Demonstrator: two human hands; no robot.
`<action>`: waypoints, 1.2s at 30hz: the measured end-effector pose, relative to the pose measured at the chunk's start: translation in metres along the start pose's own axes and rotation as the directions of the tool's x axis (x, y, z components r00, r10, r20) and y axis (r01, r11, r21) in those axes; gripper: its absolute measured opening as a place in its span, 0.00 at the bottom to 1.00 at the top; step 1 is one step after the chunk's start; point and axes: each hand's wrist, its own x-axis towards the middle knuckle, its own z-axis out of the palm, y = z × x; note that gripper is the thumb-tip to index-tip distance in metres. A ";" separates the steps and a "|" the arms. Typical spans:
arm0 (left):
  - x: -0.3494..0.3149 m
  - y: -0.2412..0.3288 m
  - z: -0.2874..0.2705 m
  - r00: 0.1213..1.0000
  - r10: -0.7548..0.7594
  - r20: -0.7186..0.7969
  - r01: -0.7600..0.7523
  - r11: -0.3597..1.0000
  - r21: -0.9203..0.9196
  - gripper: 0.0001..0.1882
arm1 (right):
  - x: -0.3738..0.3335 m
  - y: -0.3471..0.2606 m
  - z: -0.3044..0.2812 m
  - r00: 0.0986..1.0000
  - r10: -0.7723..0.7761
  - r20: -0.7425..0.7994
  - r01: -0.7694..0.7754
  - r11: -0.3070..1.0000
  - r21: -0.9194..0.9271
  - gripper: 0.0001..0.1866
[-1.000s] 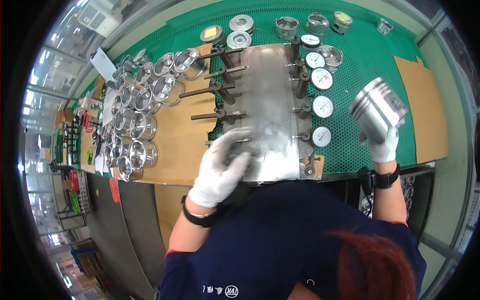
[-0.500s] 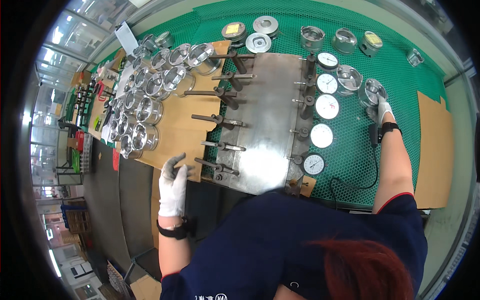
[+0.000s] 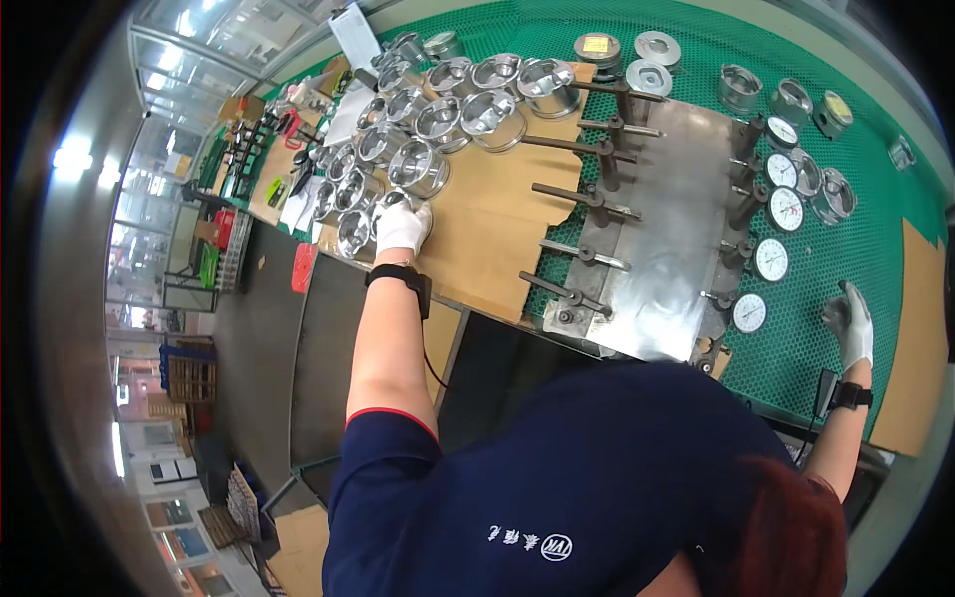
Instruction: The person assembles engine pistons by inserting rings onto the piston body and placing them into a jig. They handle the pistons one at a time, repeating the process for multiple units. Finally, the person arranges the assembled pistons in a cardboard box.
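At the near end of a group of shiny metal pistons, my left hand in a white glove is closed on a piston. My fingers and palm cover much of it. Another piston stands just beyond, and one more is close on the left. Over the green mat on the right, my gloved right hand is open and holds nothing, its fingers apart from the thumb. Farther off from that hand stands a single piston.
Between my hands lies a steel plate, flanked by metal posts with rods and a row of round dial gauges. Cardboard lies under the left pistons. More pistons stand at the back. A black cable runs near my right wrist.
My left hand has moved forward from the cardboard's near edge and closed on a piston. My right hand has let go of a piston and drawn back toward me. The view has turned left.
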 end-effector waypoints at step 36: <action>-0.174 0.209 -0.011 0.340 0.857 -0.386 -0.836 0.088 -0.542 0.50 | -0.194 -0.004 0.225 0.826 -0.249 0.505 0.514 0.701 -0.495 0.47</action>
